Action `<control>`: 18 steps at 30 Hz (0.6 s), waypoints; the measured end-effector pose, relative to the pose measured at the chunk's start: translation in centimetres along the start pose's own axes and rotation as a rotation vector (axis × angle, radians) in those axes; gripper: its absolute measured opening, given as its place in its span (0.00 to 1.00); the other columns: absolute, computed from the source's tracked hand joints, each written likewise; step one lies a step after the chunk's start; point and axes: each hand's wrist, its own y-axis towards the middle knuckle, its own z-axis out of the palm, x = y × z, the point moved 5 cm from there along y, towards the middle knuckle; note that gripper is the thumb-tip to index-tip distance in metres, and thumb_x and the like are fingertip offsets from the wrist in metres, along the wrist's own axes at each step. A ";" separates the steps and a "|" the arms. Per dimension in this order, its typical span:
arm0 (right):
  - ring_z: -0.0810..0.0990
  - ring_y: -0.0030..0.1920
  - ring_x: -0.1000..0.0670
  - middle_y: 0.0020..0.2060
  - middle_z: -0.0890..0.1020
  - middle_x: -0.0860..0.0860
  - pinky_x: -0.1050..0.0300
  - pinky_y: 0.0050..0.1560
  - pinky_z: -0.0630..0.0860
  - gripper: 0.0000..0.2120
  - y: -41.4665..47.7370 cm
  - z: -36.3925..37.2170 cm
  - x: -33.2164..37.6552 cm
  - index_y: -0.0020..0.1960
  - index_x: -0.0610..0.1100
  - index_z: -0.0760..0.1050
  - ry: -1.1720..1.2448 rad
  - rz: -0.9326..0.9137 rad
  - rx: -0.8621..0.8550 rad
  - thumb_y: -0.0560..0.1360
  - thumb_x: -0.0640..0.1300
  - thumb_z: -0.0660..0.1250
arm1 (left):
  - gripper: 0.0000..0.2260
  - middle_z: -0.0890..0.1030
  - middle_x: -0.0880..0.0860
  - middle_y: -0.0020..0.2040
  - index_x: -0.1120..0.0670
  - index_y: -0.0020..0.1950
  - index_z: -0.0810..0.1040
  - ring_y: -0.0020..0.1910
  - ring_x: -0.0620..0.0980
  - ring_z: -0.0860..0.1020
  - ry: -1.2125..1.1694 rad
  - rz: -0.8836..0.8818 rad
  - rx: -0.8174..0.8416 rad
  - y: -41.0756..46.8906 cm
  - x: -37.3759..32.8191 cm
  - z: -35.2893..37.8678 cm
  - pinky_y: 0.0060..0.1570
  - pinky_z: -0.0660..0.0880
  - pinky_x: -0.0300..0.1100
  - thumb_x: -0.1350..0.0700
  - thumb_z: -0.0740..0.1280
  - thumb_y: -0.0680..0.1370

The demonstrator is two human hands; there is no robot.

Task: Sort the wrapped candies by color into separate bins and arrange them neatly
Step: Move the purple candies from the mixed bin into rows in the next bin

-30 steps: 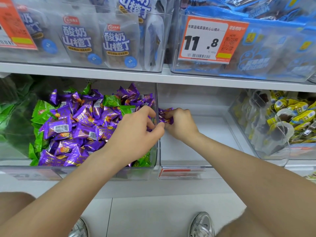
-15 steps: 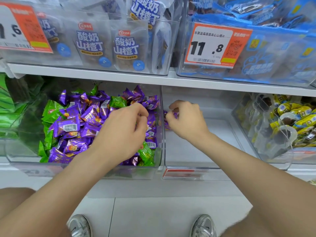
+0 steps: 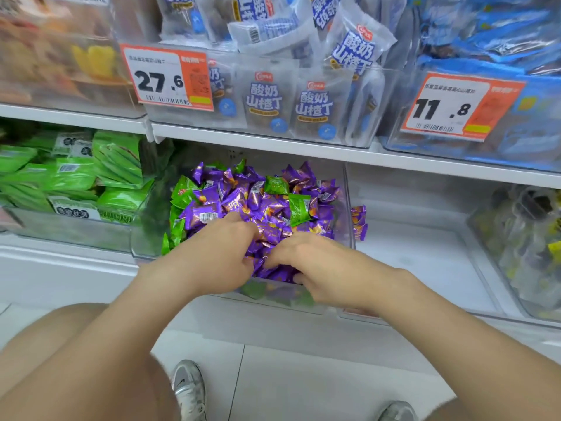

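Observation:
A clear bin (image 3: 348,189) on the lower shelf holds a heap of purple wrapped candies (image 3: 243,202) mixed with green wrapped candies (image 3: 299,206); more green ones lie along its left side. Both hands are inside this bin near its front. My left hand (image 3: 218,256) digs its bent fingers into the purple candies, fingertips hidden in the heap. My right hand (image 3: 315,262) curls its fingers over purple candies at the front edge, close to the left hand. A few purple candies (image 3: 359,223) lie in the neighbouring clear bin (image 3: 431,268), against its left wall.
Green snack packs (image 3: 69,177) fill the bin to the left. A blurred bin of yellow wrapped sweets (image 3: 531,244) stands at the right. The upper shelf (image 3: 394,156) carries bagged snacks and price tags close overhead. My shoes stand on white floor tiles below.
My right hand left the right-hand bin and moved left into the mixed bin, leaving purple candies behind. My left hand stays in the heap. The camera swung left.

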 end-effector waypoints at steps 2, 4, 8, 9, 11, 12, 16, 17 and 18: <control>0.79 0.54 0.47 0.53 0.85 0.54 0.44 0.53 0.79 0.23 0.9 0.0 -0.4 0.62 0.55 0.81 -0.016 -0.015 0.010 0.70 0.39 0.71 | 0.16 0.72 0.52 0.57 0.50 0.63 0.76 0.60 0.59 0.73 0.031 -0.010 0.029 0.2 0.5 0.3 0.61 0.74 0.54 0.55 0.65 0.76; 0.80 0.52 0.48 0.49 0.86 0.57 0.45 0.51 0.79 0.19 1.7 0.0 -0.6 0.60 0.58 0.82 -0.021 -0.010 -0.022 0.71 0.44 0.72 | 0.17 0.74 0.53 0.59 0.50 0.65 0.77 0.62 0.59 0.73 0.028 -0.014 0.044 0.3 0.7 0.5 0.62 0.74 0.52 0.58 0.65 0.76; 0.79 0.48 0.53 0.43 0.85 0.58 0.49 0.52 0.78 0.10 1.8 -1.0 -1.1 0.57 0.58 0.84 0.075 0.065 -0.176 0.76 0.52 0.73 | 0.17 0.82 0.50 0.52 0.48 0.58 0.83 0.54 0.52 0.80 -0.104 -0.038 -0.084 0.8 1.6 -0.2 0.53 0.80 0.50 0.63 0.71 0.72; 0.79 0.46 0.55 0.43 0.85 0.59 0.51 0.52 0.77 0.09 1.6 -1.2 -1.3 0.57 0.57 0.84 0.102 0.080 -0.227 0.76 0.52 0.73 | 0.16 0.82 0.50 0.50 0.49 0.57 0.83 0.51 0.52 0.80 -0.136 -0.042 -0.115 0.9 1.7 -0.4 0.51 0.80 0.49 0.63 0.72 0.72; 0.77 0.41 0.58 0.41 0.84 0.61 0.56 0.50 0.75 0.08 1.3 -1.9 -1.7 0.56 0.55 0.84 0.184 0.129 -0.344 0.77 0.50 0.73 | 0.14 0.81 0.50 0.48 0.50 0.54 0.84 0.48 0.50 0.78 -0.172 -0.060 -0.181 1.1 2.0 -0.9 0.49 0.79 0.46 0.61 0.77 0.71; 0.77 0.40 0.58 0.40 0.83 0.61 0.58 0.49 0.74 0.06 1.1 -2.2 -2.1 0.55 0.53 0.84 0.225 0.166 -0.406 0.77 0.49 0.74 | 0.13 0.80 0.50 0.47 0.51 0.53 0.85 0.46 0.49 0.77 -0.183 -0.075 -0.212 1.1 2.0 -1.1 0.47 0.77 0.44 0.59 0.80 0.70; 0.81 0.39 0.54 0.39 0.82 0.57 0.50 0.47 0.80 0.08 0.2 -2.8 -3.2 0.52 0.54 0.79 0.512 0.294 -0.572 0.77 0.44 0.74 | 0.05 0.82 0.47 0.36 0.52 0.44 0.87 0.38 0.44 0.80 -0.253 -0.079 -0.249 1.2 1.9 -1.6 0.41 0.77 0.39 0.55 0.81 0.71; 0.81 0.38 0.48 0.39 0.81 0.56 0.43 0.45 0.81 0.10 -0.1 -3.1 -3.2 0.53 0.55 0.78 0.629 0.299 -0.598 0.78 0.41 0.73 | 0.04 0.83 0.47 0.34 0.51 0.42 0.87 0.36 0.42 0.80 -0.289 -0.070 -0.256 1.1 1.7 -1.7 0.39 0.76 0.38 0.54 0.80 0.72; 0.81 0.37 0.43 0.38 0.80 0.55 0.40 0.43 0.80 0.12 -0.5 -3.3 -3.2 0.55 0.56 0.77 0.729 0.305 -0.618 0.79 0.39 0.71 | 0.03 0.83 0.47 0.33 0.50 0.41 0.86 0.36 0.42 0.81 -0.336 -0.068 -0.265 1.1 1.6 -1.7 0.39 0.76 0.39 0.53 0.78 0.74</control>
